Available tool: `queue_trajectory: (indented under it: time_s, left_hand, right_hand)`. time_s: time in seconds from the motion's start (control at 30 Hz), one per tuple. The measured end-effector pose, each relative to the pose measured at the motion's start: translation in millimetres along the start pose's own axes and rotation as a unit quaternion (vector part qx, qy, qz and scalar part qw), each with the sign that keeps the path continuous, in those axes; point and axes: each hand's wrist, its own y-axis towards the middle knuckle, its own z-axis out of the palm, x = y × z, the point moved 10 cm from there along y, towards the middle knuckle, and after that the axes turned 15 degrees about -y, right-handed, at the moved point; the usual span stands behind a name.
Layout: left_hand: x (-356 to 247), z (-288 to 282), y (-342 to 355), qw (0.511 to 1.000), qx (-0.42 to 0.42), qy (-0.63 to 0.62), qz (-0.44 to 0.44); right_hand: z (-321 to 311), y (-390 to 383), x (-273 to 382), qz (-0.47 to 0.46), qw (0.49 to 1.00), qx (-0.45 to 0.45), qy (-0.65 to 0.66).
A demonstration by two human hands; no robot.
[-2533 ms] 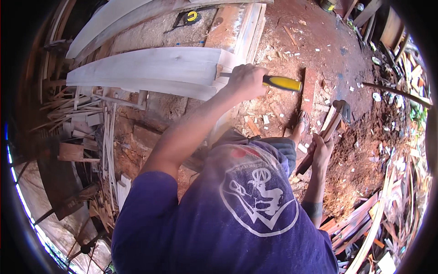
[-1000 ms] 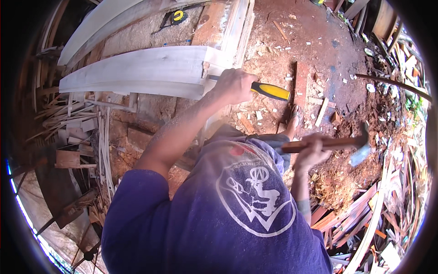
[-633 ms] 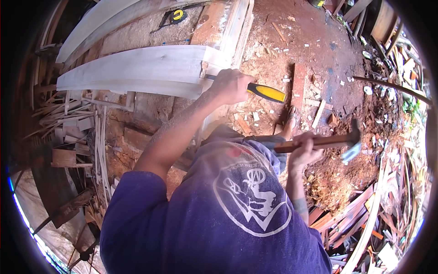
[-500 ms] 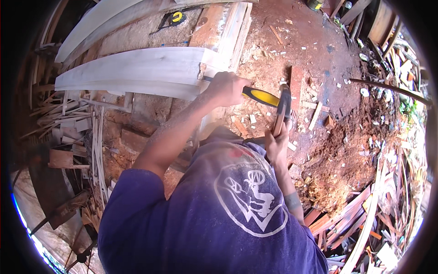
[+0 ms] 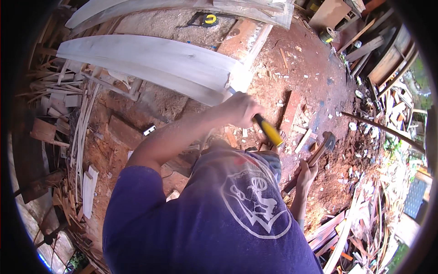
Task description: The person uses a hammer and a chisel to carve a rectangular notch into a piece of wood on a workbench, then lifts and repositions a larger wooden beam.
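My left hand [image 5: 239,109] is wrapped round a chisel [image 5: 272,133] with a black and yellow handle. Its blade points away from me, meeting the near right end of a long, pale wooden board [image 5: 150,61]; my fist hides part of the blade. To the right, my right hand [image 5: 306,173] grips a hammer [image 5: 316,156] by its wooden handle. The dark hammer head stands up and to the right, apart from the butt of the chisel.
A yellow and black tape measure [image 5: 210,19] lies behind the board. Offcuts and thin strips [image 5: 84,137] are heaped at the left, with more scrap wood [image 5: 351,223] at the lower right. Wood chips and a reddish plank [image 5: 291,112] lie on the dirt floor. A thin rod [image 5: 383,130] juts in from the right.
The hammer, which was against the butt of the chisel, has swung away to the right and down with my right hand. The chisel still meets the board's end. The view has shifted.
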Motion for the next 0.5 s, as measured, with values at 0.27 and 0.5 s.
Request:
queue_trajectory:
  time_s: [0.27,0.5]
  left_hand:
    - [1.0,-203.1,0.2,0.703,-0.34,-0.607,0.147]
    - [41.3,-142.3,-39.7,0.717,-0.353,-0.597,0.066]
  right_hand:
    - [7.9,45.2,52.2,-0.049,0.997,0.061,0.0]
    - [28.1,72.5,80.1,-0.08,0.989,0.123,-0.033]
